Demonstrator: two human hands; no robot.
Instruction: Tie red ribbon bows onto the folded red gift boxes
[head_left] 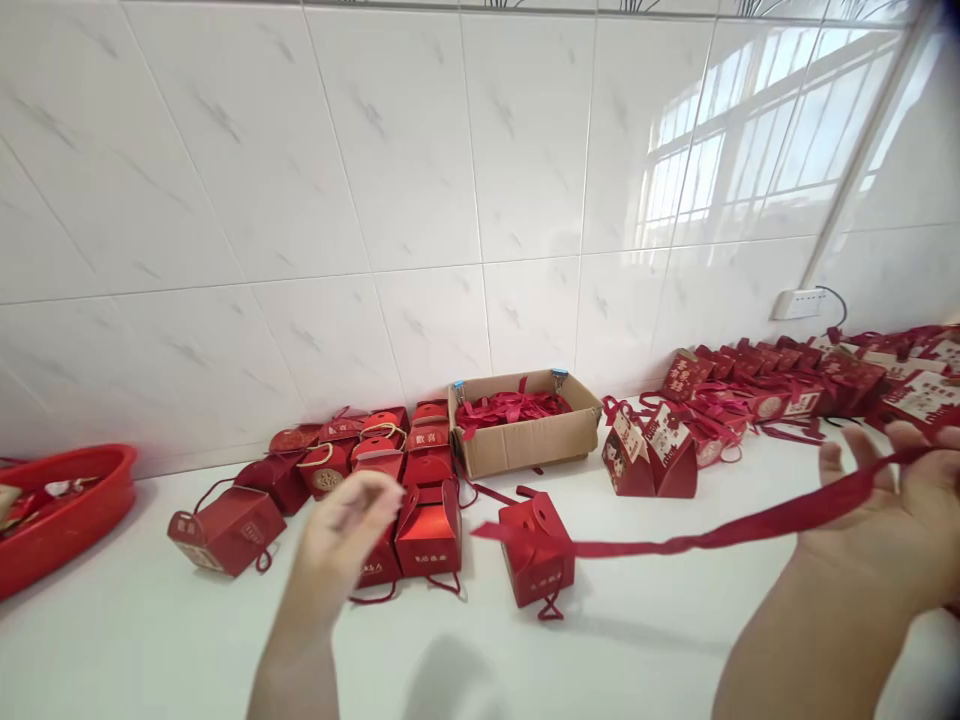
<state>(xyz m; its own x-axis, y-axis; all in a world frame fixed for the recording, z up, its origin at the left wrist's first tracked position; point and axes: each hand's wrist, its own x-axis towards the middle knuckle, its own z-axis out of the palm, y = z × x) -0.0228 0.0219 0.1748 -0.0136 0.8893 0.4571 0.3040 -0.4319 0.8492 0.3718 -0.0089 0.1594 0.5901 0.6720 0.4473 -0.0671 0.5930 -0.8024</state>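
A long red ribbon [697, 540] stretches sideways in the air, its pointed free end over a small red gift box [536, 560] on the white table. My right hand [900, 510] holds the ribbon's other end at the right edge, palm up. My left hand [352, 520] is raised in front of a cluster of red boxes [429, 530], with its fingers curled together; whether anything lies between them is too blurred to tell. Dark red cord hangs from the front of the single box. Behind it, a cardboard box [525, 445] holds a heap of red ribbons [514, 408].
A red plastic basin [75, 510] stands at the far left of the white table [600, 660]. Two triangular boxes [651, 455] stand right of the carton. Many red boxes [765, 375] fill the back right, below a wall socket [799, 303]. A tiled wall [420, 150] rises behind.
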